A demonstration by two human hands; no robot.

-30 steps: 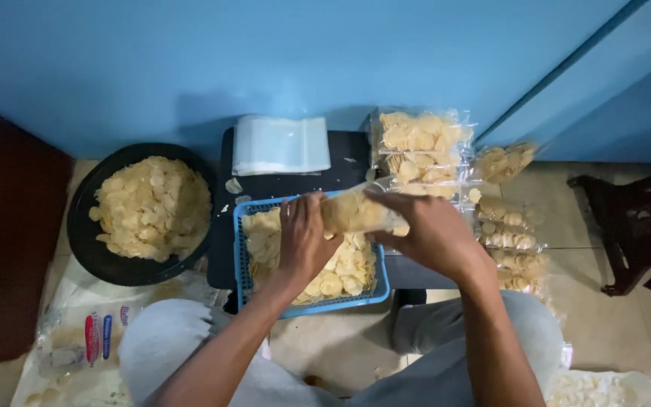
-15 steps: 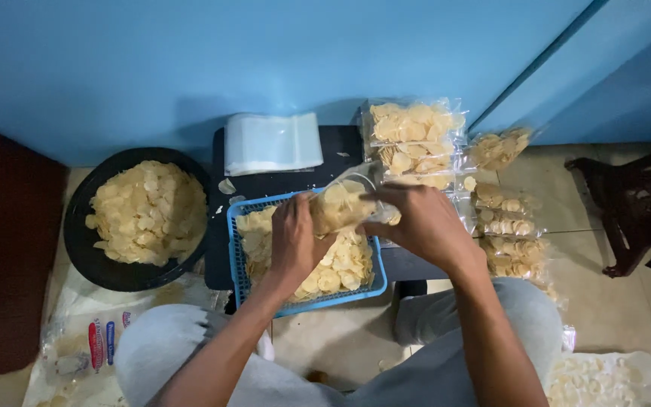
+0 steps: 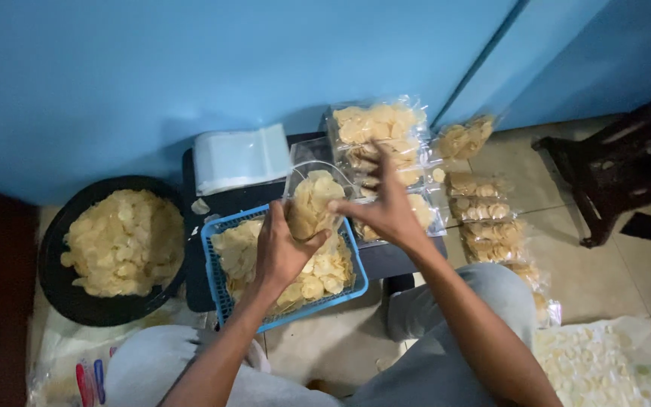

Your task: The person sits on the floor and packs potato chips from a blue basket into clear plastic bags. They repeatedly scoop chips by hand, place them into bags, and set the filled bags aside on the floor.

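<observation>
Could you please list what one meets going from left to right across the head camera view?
Round black basin of pale chips → blue plastic basket → left hand → right hand → dark wooden stool.

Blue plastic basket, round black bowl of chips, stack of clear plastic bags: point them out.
Blue plastic basket [image 3: 213, 265]: head view, left rim.
Round black bowl [image 3: 56, 290]: head view, lower-left rim.
Stack of clear plastic bags [image 3: 241, 157]: head view, middle.
</observation>
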